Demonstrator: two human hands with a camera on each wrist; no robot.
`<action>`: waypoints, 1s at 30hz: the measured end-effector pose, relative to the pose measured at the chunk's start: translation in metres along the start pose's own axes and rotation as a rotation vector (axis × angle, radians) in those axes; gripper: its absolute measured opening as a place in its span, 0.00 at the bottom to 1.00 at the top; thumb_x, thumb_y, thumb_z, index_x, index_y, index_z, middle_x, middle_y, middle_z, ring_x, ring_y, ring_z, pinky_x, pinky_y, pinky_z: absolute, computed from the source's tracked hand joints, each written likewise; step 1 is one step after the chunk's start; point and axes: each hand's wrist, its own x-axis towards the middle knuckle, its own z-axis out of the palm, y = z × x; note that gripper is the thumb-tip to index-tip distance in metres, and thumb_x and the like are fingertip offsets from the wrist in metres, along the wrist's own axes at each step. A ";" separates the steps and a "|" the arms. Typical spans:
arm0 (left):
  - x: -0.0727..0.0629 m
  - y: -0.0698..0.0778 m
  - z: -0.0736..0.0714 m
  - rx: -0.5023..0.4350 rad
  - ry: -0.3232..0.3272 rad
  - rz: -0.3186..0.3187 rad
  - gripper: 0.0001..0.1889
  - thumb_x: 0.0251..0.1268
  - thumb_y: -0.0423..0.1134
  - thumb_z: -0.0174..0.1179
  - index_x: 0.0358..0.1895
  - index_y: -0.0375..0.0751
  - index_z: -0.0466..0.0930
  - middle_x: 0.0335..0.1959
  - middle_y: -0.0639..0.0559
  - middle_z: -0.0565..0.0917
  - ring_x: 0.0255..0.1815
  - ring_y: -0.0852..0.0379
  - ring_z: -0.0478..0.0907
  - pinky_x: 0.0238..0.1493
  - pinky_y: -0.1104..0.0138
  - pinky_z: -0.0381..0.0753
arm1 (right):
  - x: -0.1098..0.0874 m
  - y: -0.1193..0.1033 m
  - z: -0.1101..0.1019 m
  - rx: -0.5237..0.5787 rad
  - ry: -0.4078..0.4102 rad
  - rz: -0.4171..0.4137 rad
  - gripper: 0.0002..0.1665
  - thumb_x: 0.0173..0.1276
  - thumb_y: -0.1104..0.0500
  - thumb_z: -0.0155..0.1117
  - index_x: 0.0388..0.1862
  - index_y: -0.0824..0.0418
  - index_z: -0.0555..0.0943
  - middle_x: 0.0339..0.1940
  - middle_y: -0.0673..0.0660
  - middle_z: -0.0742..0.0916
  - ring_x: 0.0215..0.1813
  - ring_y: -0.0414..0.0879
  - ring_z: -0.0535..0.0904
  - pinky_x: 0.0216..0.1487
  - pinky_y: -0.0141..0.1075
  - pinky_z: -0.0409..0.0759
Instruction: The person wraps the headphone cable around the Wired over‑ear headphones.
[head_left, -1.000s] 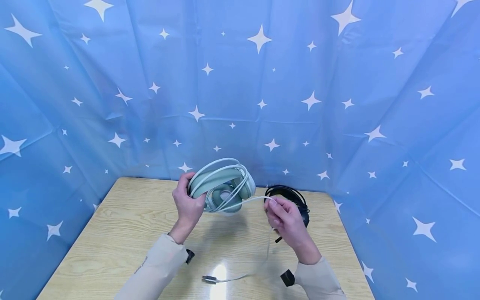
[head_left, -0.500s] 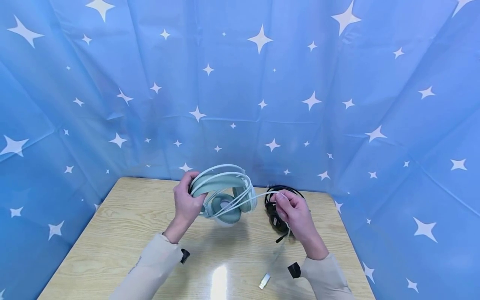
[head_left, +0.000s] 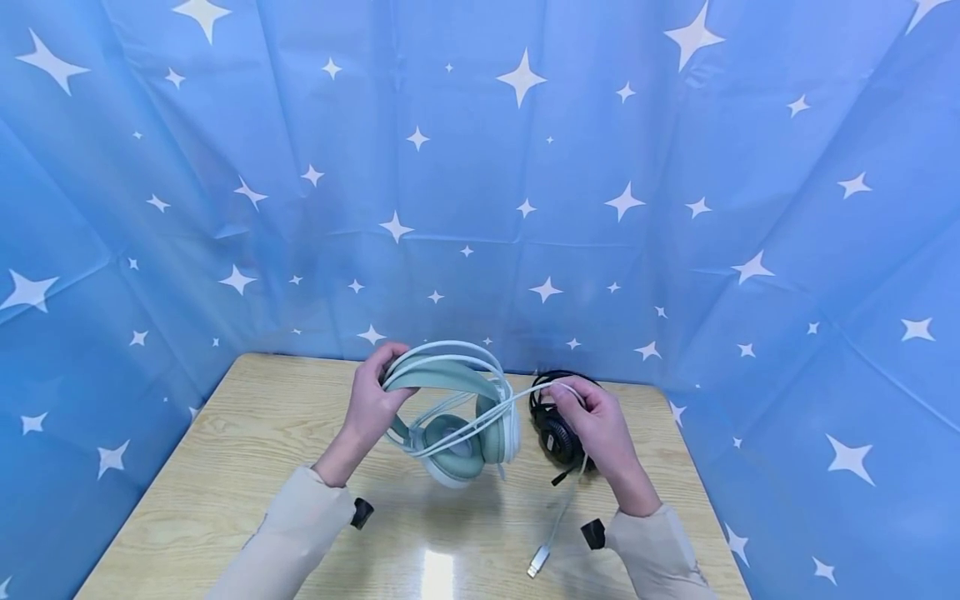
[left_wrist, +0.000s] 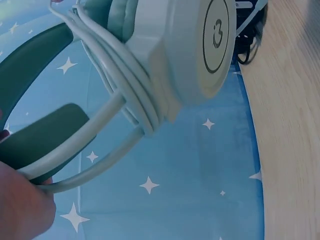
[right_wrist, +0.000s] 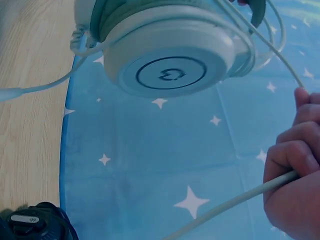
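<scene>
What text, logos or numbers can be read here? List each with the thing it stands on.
No readable words or numbers anywhere.
Mint-green over-ear headset: round swirl emblem on each white earcup, a sign, not letters.
Black headset: a small pale mark in the right wrist view, too blurred to read.

The wooden table (head_left: 247,467) (pale, glossy) bears a black headset (head_left: 558,433) and a cable's plug end (head_left: 535,569).

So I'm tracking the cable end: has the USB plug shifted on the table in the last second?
Yes. The USB plug has slid right along the table, from below the left hand to near the right hand's sleeve.
</scene>
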 end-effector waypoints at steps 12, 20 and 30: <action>-0.001 -0.004 -0.002 -0.445 -0.148 -0.083 0.16 0.60 0.19 0.55 0.48 0.38 0.78 0.18 0.59 0.73 0.11 0.63 0.56 0.12 0.65 0.51 | 0.011 0.010 -0.003 0.009 0.059 0.035 0.12 0.74 0.57 0.68 0.47 0.66 0.85 0.33 0.46 0.87 0.34 0.39 0.76 0.37 0.30 0.75; -0.001 -0.012 -0.005 -0.691 -0.259 -0.087 0.22 0.61 0.17 0.48 0.50 0.46 0.79 0.16 0.55 0.62 0.11 0.55 0.46 0.13 0.65 0.46 | 0.016 0.012 0.003 0.011 0.001 0.003 0.10 0.74 0.60 0.67 0.47 0.67 0.86 0.37 0.52 0.87 0.38 0.39 0.79 0.40 0.30 0.78; 0.000 -0.017 -0.005 -0.890 -0.375 -0.111 0.23 0.63 0.17 0.42 0.52 0.43 0.78 0.19 0.52 0.58 0.12 0.58 0.46 0.14 0.68 0.44 | 0.020 0.016 0.009 -0.028 -0.108 -0.029 0.10 0.76 0.60 0.65 0.49 0.64 0.86 0.39 0.52 0.87 0.38 0.41 0.79 0.41 0.32 0.79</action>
